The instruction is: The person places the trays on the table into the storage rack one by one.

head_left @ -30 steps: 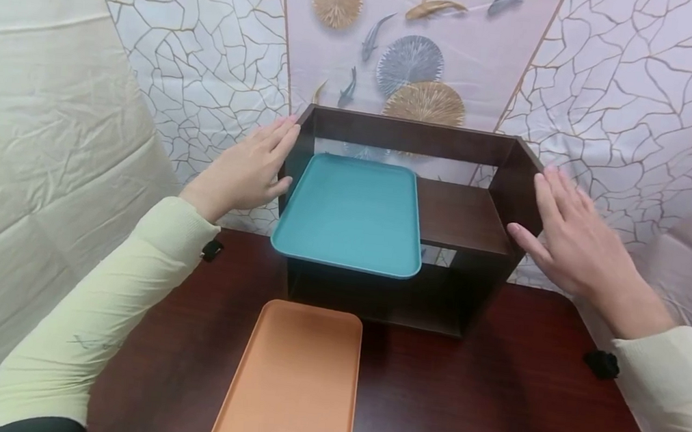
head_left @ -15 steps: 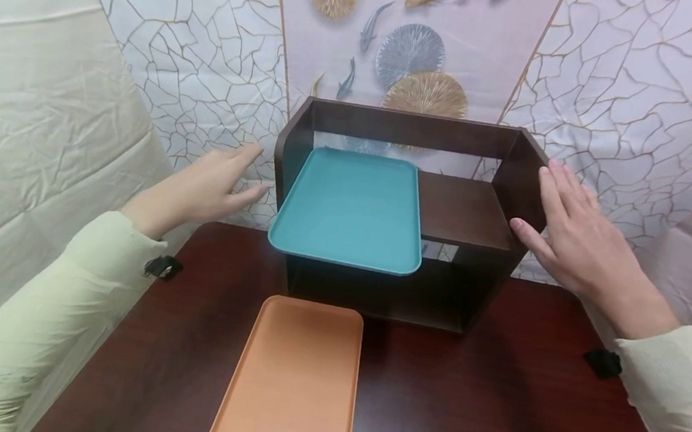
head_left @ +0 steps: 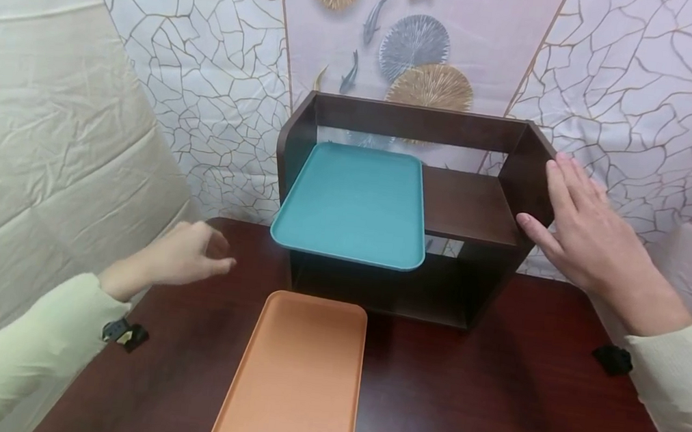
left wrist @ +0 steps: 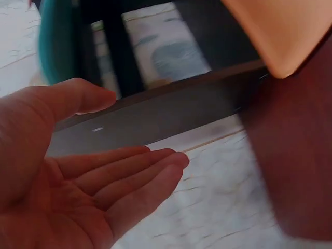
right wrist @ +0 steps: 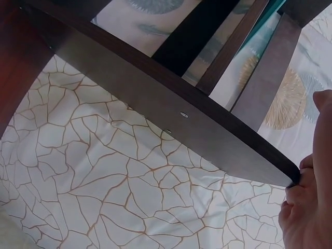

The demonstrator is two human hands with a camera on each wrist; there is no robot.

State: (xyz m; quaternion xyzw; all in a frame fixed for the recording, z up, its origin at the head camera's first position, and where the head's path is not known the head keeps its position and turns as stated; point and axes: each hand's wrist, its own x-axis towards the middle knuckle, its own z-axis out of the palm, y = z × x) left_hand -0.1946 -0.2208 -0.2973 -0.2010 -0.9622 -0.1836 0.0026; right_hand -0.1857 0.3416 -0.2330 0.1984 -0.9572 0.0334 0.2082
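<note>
A dark brown two-tier wooden shelf [head_left: 472, 206] stands at the back of the table. On its upper tier lies a teal tray [head_left: 356, 203], its front edge jutting out past the shelf. In front, on the table, is an orange tray [head_left: 297, 376]. My left hand [head_left: 179, 253] is in the air left of the orange tray, holding nothing; the left wrist view shows its fingers [left wrist: 129, 192] relaxed and apart from the thumb. My right hand [head_left: 598, 231] rests its extended fingers at the front edge of the shelf's right side panel [right wrist: 155, 98].
The shelf and orange tray share a dark red-brown table [head_left: 428, 401]. Behind it hangs a patterned cloth [head_left: 213, 40] with gold lines and fish. A plain pale cloth [head_left: 38, 134] closes off the left side.
My left hand has left the shelf's left side panel and moved down and left, toward the table. My right hand stays at the right side panel. The trays stay put.
</note>
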